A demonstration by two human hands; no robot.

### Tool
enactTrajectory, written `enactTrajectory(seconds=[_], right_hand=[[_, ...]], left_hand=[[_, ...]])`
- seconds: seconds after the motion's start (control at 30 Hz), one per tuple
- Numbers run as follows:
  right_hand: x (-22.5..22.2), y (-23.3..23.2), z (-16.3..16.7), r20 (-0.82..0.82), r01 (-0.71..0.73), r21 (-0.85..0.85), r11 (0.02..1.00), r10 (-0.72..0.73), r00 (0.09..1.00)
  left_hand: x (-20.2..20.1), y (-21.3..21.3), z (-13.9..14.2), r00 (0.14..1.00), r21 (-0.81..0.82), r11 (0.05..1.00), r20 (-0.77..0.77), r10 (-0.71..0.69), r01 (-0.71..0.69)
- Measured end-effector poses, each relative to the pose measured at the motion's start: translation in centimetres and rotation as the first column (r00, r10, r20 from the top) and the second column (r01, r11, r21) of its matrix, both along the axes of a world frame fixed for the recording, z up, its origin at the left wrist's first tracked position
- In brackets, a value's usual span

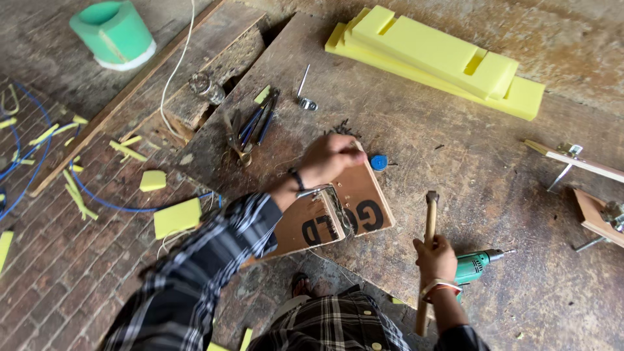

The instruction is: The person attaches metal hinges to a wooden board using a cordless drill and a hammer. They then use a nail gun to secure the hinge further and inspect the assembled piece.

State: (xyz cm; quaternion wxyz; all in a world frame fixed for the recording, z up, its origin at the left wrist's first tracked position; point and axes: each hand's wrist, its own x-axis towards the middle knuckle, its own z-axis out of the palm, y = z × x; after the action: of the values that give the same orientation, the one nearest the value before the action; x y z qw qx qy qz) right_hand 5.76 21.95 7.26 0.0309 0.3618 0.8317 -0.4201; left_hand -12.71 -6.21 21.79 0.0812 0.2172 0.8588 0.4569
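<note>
Right hand (434, 258) grips wooden-handled hammer (428, 242), upright, dark head up.

Yellow foam slabs (442, 58); green foam roll (114, 32); teal drill (478, 265); blue cap (378, 162); black-white plaid sleeve (208, 253).

We see a worn wooden board (468, 169) serving as the work surface, with a brown plywood piece (338, 211) lying on it. Just beyond the plywood piece sit a blue cap (378, 162) and a heap of dark nails (339, 128); farther off lie pliers (250, 130), stacked yellow foam slabs (435, 58), and, nearer us, a green drill (478, 265).
</note>
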Motion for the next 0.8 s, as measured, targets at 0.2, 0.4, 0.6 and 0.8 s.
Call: enactTrajectory(seconds=[0.2,0.4,0.6,0.8], right_hand=[[0.5,1.2,-9.7,0.002,-0.047,0.242,0.969,0.048,0.999],[-0.1,0.7,-9.1,-0.344,-0.106,0.216,0.970,0.178,0.922],[5.8,-0.5,-5.4,-0.418,0.140,0.220,0.965,-0.036,0.908],[18.7,-5.1,-2.9,-0.206,0.578,0.037,0.815,-0.559,0.803]], left_hand=[[-0.8,3.6,-5.2,0.970,-0.185,0.952,0.071,-0.234,0.243],[0.0,8.6,-10.8,0.896,-0.360,0.822,0.123,-0.427,0.441],[-0.9,13.0,-19.6,0.758,-0.208,0.747,0.369,-0.538,0.631],[-1.0,15.8,-25.4,0.727,-0.362,0.630,0.338,-0.598,0.687]])
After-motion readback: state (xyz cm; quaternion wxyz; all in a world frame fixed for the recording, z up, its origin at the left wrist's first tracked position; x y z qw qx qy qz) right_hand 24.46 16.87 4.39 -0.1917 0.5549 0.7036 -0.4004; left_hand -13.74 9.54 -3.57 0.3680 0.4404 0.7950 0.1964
